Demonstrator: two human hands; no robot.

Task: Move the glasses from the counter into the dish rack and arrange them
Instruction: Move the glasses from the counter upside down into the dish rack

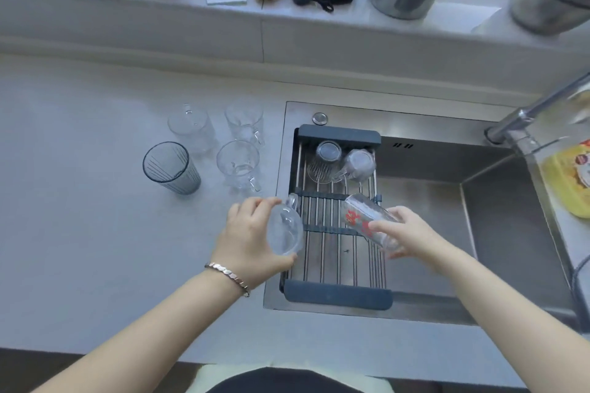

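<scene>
A dark-framed wire dish rack spans the left part of the sink. Two glasses stand upside down at its far end: a ribbed tumbler and a clear mug. My left hand grips a clear glass mug, tipped on its side at the rack's left edge. My right hand holds a tall glass with red print, tilted above the rack's middle. On the counter to the left stand a grey ribbed tumbler and three clear mugs.
The steel sink lies open to the right of the rack, with a faucet over its far right corner. A yellow item lies at the right edge. Pots, a cloth, a spray bottle and a strainer crowd the back ledge.
</scene>
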